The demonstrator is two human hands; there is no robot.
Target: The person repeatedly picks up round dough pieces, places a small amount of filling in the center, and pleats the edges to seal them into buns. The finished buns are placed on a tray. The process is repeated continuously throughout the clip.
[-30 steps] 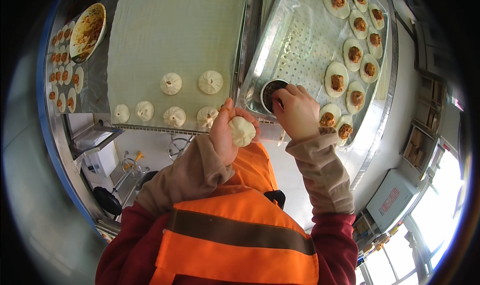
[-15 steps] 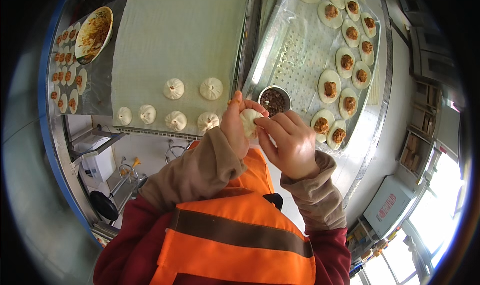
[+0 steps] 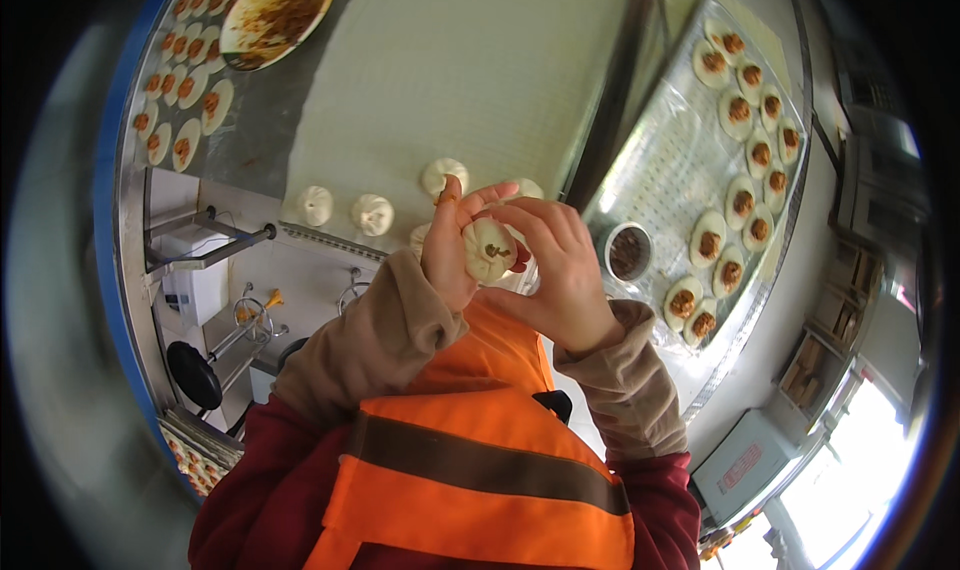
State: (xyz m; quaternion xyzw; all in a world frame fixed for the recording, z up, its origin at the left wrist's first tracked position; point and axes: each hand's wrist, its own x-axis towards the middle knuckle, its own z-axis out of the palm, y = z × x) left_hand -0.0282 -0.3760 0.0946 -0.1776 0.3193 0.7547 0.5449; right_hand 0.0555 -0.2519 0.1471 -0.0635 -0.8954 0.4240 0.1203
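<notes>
A white pleated bun (image 3: 490,252) rests in my left hand (image 3: 446,262), whose fingers curl behind it. Dark filling crumbs dot the top of its pleats. My right hand (image 3: 562,270) curves around the bun's right side, index finger along its upper edge and thumb below. Between bun and right palm shows a small dark red patch I cannot make out. Just beyond my hands, finished buns (image 3: 373,215) sit on the pale cloth (image 3: 450,70), some partly hidden by my fingers.
At right, a perforated tray (image 3: 650,160) carries several filled dough rounds (image 3: 740,203) and a small metal bowl (image 3: 627,252) of dark filling. A large bowl (image 3: 275,20) smeared with filling stands at far left beside more filled rounds (image 3: 185,145). A wheeled stool (image 3: 195,375) is below left.
The right fingers have gone from pinching the bun's top to curving around its side, and dark crumbs now show on it. The whole view has shifted, moving the trays rightward.
</notes>
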